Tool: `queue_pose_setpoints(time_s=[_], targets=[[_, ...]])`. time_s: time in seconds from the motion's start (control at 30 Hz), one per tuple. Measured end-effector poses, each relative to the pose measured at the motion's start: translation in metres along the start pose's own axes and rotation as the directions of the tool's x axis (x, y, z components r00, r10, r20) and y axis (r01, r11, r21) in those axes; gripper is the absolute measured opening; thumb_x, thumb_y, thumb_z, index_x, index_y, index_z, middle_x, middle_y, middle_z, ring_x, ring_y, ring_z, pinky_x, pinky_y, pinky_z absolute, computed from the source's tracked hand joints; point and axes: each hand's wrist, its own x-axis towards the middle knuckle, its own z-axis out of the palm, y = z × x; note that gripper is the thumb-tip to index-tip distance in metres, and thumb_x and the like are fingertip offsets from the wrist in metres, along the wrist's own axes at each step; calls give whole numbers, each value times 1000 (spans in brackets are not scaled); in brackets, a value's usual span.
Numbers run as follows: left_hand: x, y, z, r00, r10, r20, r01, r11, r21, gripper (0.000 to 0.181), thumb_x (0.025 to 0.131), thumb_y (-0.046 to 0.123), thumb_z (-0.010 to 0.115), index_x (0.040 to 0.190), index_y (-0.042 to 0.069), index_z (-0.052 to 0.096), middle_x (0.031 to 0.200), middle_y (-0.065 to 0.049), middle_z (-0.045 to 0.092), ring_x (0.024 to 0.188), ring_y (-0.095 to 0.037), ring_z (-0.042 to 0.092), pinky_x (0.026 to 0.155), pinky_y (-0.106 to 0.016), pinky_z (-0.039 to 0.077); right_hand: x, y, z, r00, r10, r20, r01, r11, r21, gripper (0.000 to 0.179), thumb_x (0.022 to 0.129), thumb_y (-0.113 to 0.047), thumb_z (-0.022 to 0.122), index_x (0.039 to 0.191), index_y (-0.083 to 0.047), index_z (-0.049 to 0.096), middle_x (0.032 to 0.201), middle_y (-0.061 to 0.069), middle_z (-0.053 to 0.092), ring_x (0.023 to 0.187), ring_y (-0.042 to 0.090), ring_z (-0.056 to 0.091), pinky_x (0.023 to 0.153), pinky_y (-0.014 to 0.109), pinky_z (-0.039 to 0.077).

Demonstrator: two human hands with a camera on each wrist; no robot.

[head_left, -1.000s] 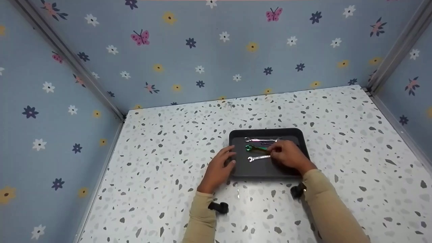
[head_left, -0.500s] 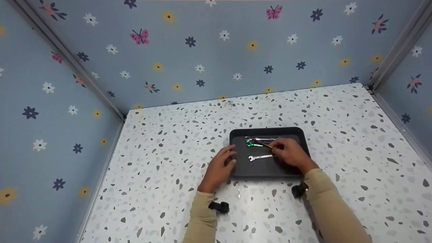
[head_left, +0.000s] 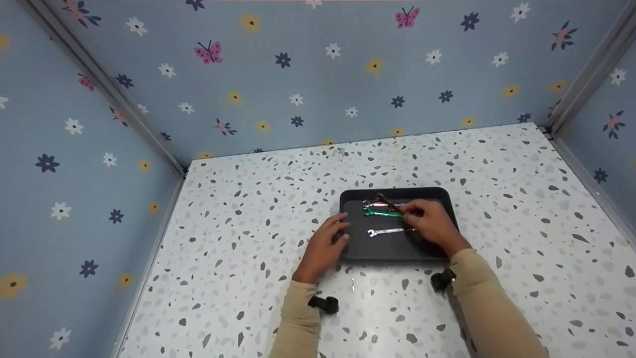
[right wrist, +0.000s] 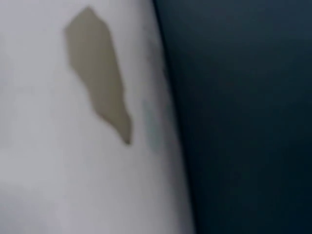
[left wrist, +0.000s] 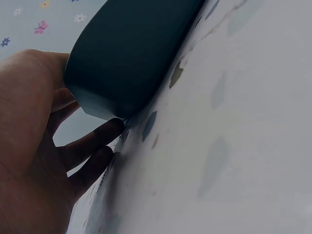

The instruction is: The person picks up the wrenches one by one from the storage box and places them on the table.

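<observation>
I have the right hand (head_left: 433, 223) pinching a gold wrench (head_left: 391, 204) over the tray (head_left: 382, 252), the left hand (head_left: 319, 250) touching the tray's left side, fingers loosely spread.

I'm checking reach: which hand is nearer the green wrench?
Right: the right hand is by the green wrench; the left hand is farther off to its left, at the tray.

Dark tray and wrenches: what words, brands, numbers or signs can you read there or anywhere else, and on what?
No text is readable in any view.
Near silver wrench: any marks too small to read.
Green wrench, and the gold wrench in the right hand: also too small.
Dark tray: no lettering on the visible sides.
Wall: printed flowers and butterflies, no words.
</observation>
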Motion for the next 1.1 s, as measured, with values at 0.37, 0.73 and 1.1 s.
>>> queue_pose_setpoints(time_s=[0.37,0.73,1.1], targets=[[1,0,1,1000,-25,5,25,1000,-7,33,100,17,61,132,11,65,153,5,45,143,-13,35,118,-37,29,1,0,-4,997,56,-52,-50,993,106,16,86,-4,72,101,-7,76,97,9,71,86,24,61,72,29,52],[1,1,1,1000,-4,-1,4,1000,-1,32,100,15,61,130,8,66,152,7,46,141,-13,38,115,-36,35,-2,-18,-12,992,108,-67,-91,971,220,21,88,0,71,108,5,73,99,15,69,87,17,59,73,22,51],[1,1,-1,1000,-19,-3,19,1000,-22,32,100,14,61,131,8,65,153,3,46,143,-15,37,117,-38,31,-9,-44,-20,988,134,-83,-107,957,269,24,88,1,71,110,10,69,101,19,68,86,12,60,76,21,52]])
